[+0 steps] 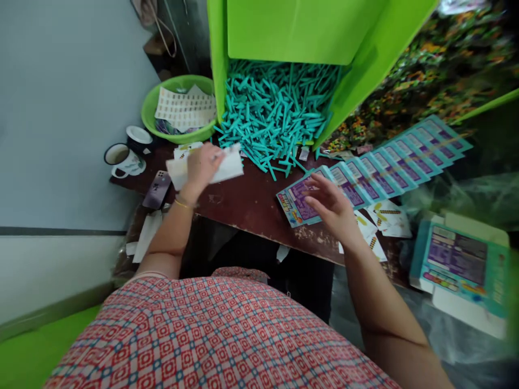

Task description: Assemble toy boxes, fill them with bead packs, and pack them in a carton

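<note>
My left hand (201,166) is closed on a flat white card (229,165), which sticks out on both sides of the fingers above the left part of the table. Whether it is a single sheet or folded cardboard I cannot tell. My right hand (330,208) is open, thumb and fingers apart, over the near end of a row of overlapping teal and purple printed boxes (377,167). The nearest box (294,200) lies just left of those fingertips; contact with it is unclear. Printed white cards (389,216) lie beside my right wrist.
A green bin (219,59) spills teal T-shaped plastic pieces (275,119) onto the brown table (239,208). At left are a green basin (150,116) with printed sheets, a mug (124,162), a lidded cup (140,138) and a phone (157,190). An open box (458,259) sits lower right.
</note>
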The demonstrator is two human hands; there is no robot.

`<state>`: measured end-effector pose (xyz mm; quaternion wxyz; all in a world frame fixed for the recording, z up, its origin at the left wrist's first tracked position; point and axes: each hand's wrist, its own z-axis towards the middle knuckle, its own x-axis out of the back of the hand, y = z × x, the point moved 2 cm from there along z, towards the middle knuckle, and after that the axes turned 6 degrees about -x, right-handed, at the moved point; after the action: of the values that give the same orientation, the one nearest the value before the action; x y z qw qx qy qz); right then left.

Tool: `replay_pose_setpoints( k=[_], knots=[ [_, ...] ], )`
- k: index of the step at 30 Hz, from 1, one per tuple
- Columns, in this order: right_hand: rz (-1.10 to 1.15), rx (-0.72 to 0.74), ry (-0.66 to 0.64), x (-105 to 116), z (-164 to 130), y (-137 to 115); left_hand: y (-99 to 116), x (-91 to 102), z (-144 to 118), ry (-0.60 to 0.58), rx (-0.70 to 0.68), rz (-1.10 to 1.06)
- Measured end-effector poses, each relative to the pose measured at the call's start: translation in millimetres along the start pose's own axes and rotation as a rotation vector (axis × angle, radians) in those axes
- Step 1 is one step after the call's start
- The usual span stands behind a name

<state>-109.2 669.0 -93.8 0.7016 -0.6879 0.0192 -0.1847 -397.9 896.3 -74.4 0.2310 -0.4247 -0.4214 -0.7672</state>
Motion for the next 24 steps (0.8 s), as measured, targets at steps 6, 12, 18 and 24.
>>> replay_pose_setpoints(
  k=[6,12,18,24],
  knots=[
    [-0.07,-0.098,0.023,19,-33,6,-111,72.6,108,0.308,0.06,0.037],
    [-0.148,-0.047,0.103,53,-47,-1,-80,58.5,117,0.362,-0.079,-0.041],
    [-0.462,-0.064,0.81,230,17,21,50,-73.4,0,-0.132,-0.113,-0.534],
    [-0.639,-0.376,0.847,342,119,59,142,-178.6,-71,-0.59,0.025,-0.765]
  ],
)
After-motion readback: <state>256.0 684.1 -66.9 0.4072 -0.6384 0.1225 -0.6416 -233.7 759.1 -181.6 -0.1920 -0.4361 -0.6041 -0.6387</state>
